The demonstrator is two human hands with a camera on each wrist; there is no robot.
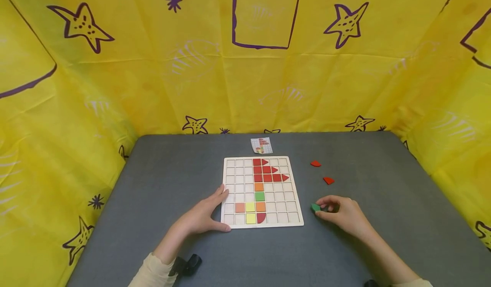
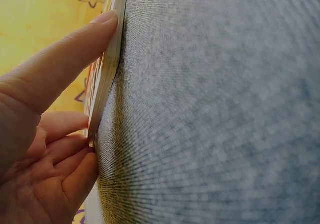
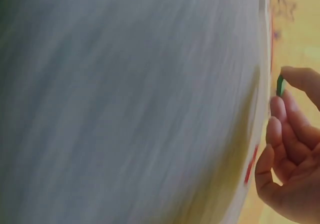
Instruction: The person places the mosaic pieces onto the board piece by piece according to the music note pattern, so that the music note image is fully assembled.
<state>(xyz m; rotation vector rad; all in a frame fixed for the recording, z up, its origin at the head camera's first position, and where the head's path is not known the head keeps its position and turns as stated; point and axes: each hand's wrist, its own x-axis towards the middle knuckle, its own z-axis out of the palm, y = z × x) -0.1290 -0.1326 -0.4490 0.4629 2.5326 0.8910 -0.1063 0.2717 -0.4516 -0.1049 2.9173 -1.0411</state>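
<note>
A square wooden grid board (image 1: 238,174) lies on the table, with several red, orange, green and yellow flat pieces set in its squares. My left hand (image 1: 205,214) spans its near left corner, thumb (image 2: 97,31) at the front edge and fingertips along the left side. To the right of the board, my right hand (image 1: 341,213) pinches a small green flat piece (image 1: 315,208) between thumb and fingers. The right wrist view shows this green piece (image 3: 280,85) edge-on at the fingertips. Two red rounded pieces, one farther (image 1: 316,163) and one nearer (image 1: 328,180), lie beyond that hand.
A small printed card (image 1: 261,145) with a coloured grid pattern lies just behind the board. The dark grey table (image 1: 172,163) is bordered at the back and sides by yellow patterned cloth (image 1: 153,78). A black strap device (image 1: 188,265) sits on the left wrist.
</note>
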